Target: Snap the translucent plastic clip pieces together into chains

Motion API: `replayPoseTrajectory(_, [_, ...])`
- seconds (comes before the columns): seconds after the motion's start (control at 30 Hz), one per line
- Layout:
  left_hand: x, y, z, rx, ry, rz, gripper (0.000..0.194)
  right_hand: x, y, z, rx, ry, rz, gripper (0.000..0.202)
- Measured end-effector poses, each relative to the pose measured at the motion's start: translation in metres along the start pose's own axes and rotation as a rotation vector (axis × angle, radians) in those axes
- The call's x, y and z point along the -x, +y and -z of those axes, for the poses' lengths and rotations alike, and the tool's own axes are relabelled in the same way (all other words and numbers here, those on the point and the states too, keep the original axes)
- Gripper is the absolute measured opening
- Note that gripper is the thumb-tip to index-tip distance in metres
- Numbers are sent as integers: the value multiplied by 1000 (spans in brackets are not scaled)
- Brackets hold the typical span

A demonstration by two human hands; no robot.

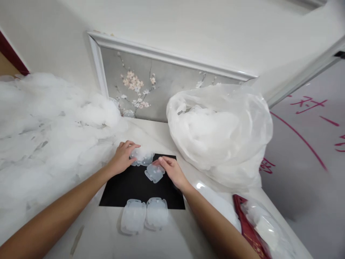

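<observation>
Black, flat and straight-edged, the sheet lies on a smooth white table between my forearms. Over the far half of the sheet, my right hand pinches the upper edge of a cloudy, translucent pad between thumb and fingers; its outline is lobed and it looks thin. At the sheet's far edge, my left hand curves thumb and fingers around a cluster of milky pieces, touching them, though I cannot tell whether it grips. Across the near edge of the sheet lie two notched pads, frosted, round-cornered and side by side, mostly on the table. Left of the sheet swells a billowy white heap, soft-looking and uneven. Beyond the sheet's far right corner slumps a crinkled clear bag, its mouth wide around more white stuff
</observation>
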State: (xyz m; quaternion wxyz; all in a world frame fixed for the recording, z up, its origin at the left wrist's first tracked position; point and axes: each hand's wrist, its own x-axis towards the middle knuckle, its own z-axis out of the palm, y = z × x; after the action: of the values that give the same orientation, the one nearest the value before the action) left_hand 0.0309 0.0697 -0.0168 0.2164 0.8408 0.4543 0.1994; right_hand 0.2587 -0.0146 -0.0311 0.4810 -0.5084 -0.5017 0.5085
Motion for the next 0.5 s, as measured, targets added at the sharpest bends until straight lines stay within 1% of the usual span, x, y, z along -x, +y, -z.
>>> replayPoseTrajectory(0.07, [2, 0, -4, -20, -14, -32, 40, 10, 8, 1, 21, 47, -40, 27])
replayPoseTrajectory(0.13, [3, 0, -8, -25, -31, -52, 40, 15, 12, 2, 3, 80, -62, 33])
replayPoseTrajectory(0.23, [1, 1, -7, -9, -53, -58, 35, 14, 11, 3, -44, 43, -83, 34])
replayPoseTrajectory(0.33, [-2, 5, 5, 31, -43, -22, 27, 13, 7, 5, -70, -9, -106, 30])
replayPoseTrajectory(0.43, [4, 14, 20, 63, 46, 43, 35, 15, 5, 7, -98, -20, -124, 27])
replayPoseTrajectory(0.47, [8, 17, 24, 108, 80, 84, 37, 16, 5, 7, -121, -11, -132, 27])
replayPoseTrajectory(0.5, [12, 20, 26, 198, 104, 145, 37, 17, 4, 7, -150, -2, -143, 27])
